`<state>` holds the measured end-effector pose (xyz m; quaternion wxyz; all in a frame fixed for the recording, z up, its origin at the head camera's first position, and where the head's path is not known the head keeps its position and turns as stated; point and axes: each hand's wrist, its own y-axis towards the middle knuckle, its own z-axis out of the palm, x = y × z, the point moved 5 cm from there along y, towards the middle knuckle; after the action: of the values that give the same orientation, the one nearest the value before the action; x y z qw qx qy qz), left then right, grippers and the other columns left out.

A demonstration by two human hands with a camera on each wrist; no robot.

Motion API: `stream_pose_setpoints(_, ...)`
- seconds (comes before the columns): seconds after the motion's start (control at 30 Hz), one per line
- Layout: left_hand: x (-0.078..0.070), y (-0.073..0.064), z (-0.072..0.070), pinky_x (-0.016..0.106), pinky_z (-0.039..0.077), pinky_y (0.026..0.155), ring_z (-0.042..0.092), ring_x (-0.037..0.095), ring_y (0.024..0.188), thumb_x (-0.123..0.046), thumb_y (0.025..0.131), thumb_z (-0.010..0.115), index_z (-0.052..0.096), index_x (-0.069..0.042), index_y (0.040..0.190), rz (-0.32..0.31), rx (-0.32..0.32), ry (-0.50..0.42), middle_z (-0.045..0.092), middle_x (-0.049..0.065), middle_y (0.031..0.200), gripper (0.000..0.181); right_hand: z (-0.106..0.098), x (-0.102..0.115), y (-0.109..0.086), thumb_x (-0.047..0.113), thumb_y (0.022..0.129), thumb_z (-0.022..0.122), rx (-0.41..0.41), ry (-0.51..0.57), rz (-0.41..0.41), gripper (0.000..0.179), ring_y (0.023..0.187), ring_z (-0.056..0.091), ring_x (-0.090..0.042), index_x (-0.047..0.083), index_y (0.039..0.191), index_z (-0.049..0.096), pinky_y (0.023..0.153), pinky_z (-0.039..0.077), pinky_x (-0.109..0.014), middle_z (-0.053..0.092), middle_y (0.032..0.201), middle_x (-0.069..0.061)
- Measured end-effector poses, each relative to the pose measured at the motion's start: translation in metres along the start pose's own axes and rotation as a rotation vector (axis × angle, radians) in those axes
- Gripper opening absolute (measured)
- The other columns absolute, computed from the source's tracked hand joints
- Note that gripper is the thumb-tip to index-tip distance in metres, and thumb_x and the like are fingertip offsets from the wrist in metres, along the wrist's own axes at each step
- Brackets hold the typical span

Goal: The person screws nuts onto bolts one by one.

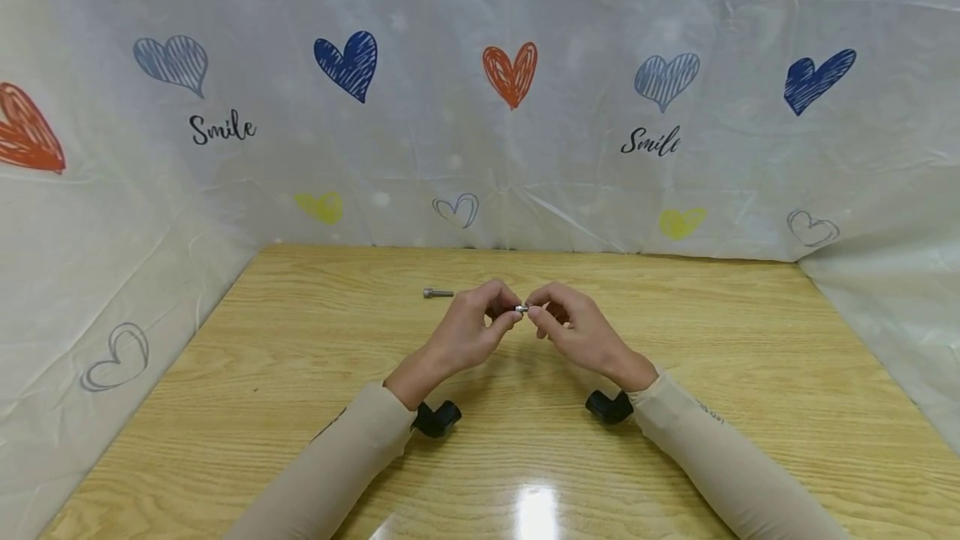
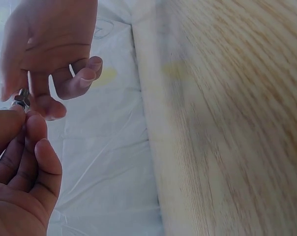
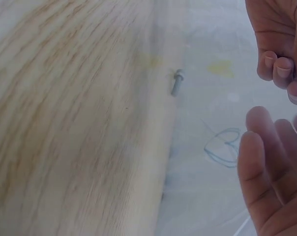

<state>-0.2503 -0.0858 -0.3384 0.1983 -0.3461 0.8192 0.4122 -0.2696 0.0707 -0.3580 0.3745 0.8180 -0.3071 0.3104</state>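
Note:
Above the middle of the table, both hands meet at a small metal bolt [image 1: 522,308]. My left hand [image 1: 470,328] pinches one end between thumb and index finger. In the left wrist view a hex nut [image 2: 21,101] shows just above the left fingertips, with a threaded shank rising from it. My right hand [image 1: 584,331] has its thumb and index finger at the bolt's other end, pinching it; its other fingers are loosely bent. The right wrist view leaves the bolt out of sight. A second bolt with a round head [image 1: 437,293] lies on the table, left of the hands.
The wood-grain table [image 1: 315,340] reaches back to a white cloth wall [image 1: 570,15] printed with hearts and "Smile". The cloth also hangs along both sides. Black wrist mounts [image 1: 437,420] sit under the sleeves. Light glares off the table's near part.

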Motion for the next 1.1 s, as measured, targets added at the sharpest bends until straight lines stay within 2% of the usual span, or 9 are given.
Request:
stream_pose_setpoints(0.13, 0.000, 0.000, 0.000, 0.024, 0.050, 0.063, 0.057, 0.006, 0.068, -0.004, 0.092, 0.063, 0.060, -0.007, 0.095, 0.000, -0.001, -0.002, 0.064, 0.007, 0.082, 0.005, -0.001, 0.003, 0.000, 0.013, 0.095, 0.061, -0.011, 0.005, 0.009, 0.021, 0.070, 0.061, -0.024, 0.008, 0.114, 0.056, 0.062, 0.049, -0.036, 0.063, 0.090, -0.005)
stream_pose_setpoints(0.3, 0.000, -0.001, -0.001, 0.024, 0.051, 0.063, 0.058, 0.005, 0.068, -0.004, 0.091, 0.064, 0.060, -0.008, 0.095, -0.003, -0.008, -0.003, 0.063, 0.000, 0.082, 0.007, -0.003, 0.026, -0.001, 0.004, 0.094, 0.059, -0.008, 0.014, -0.022, 0.014, 0.066, 0.061, -0.018, 0.001, 0.107, 0.055, 0.060, 0.049, -0.033, 0.062, 0.084, -0.011)
stream_pose_setpoints(0.4, 0.000, 0.000, -0.001, 0.024, 0.051, 0.063, 0.058, 0.005, 0.068, -0.004, 0.091, 0.065, 0.060, -0.008, 0.094, -0.006, -0.008, -0.002, 0.064, -0.002, 0.082, 0.007, -0.005, 0.039, -0.002, 0.002, 0.095, 0.056, -0.003, 0.025, -0.035, 0.008, 0.064, 0.060, -0.013, 0.001, 0.103, 0.056, 0.057, 0.048, -0.031, 0.061, 0.085, -0.009)
stream_pose_setpoints(0.5, 0.000, 0.000, 0.000, 0.024, 0.051, 0.063, 0.058, 0.005, 0.068, -0.005, 0.091, 0.065, 0.060, -0.008, 0.094, 0.000, -0.006, -0.003, 0.064, -0.001, 0.082, 0.006, -0.005, 0.041, -0.002, 0.003, 0.097, 0.053, -0.006, 0.018, -0.039, 0.005, 0.063, 0.058, -0.011, 0.002, 0.100, 0.058, 0.055, 0.046, -0.030, 0.060, 0.084, -0.005)
stream_pose_setpoints(0.73, -0.002, -0.001, 0.001, 0.024, 0.051, 0.063, 0.059, 0.005, 0.068, -0.006, 0.091, 0.064, 0.060, -0.008, 0.094, 0.007, -0.001, -0.009, 0.063, -0.002, 0.082, 0.006, 0.001, 0.003, 0.000, 0.018, 0.101, 0.049, -0.011, -0.021, -0.087, 0.015, 0.065, 0.059, -0.022, 0.020, 0.091, 0.060, 0.055, 0.046, -0.030, 0.058, 0.079, 0.002)
stream_pose_setpoints(0.87, -0.002, -0.001, 0.001, 0.024, 0.051, 0.063, 0.058, 0.005, 0.067, -0.005, 0.091, 0.065, 0.060, -0.008, 0.094, 0.020, -0.007, -0.007, 0.063, -0.001, 0.082, 0.006, 0.001, 0.001, 0.000, 0.019, 0.103, 0.046, -0.010, -0.025, -0.073, 0.019, 0.067, 0.060, -0.019, 0.017, 0.091, 0.061, 0.057, 0.048, -0.030, 0.058, 0.081, 0.002)
stream_pose_setpoints(1.1, -0.003, 0.000, -0.002, 0.025, 0.050, 0.061, 0.057, 0.006, 0.066, -0.003, 0.091, 0.064, 0.060, -0.006, 0.094, 0.033, -0.022, -0.002, 0.064, 0.004, 0.080, 0.006, -0.003, 0.000, 0.000, 0.018, 0.102, 0.049, -0.019, 0.020, -0.039, 0.014, 0.068, 0.061, -0.028, 0.011, 0.102, 0.061, 0.056, 0.047, -0.030, 0.062, 0.085, 0.002)
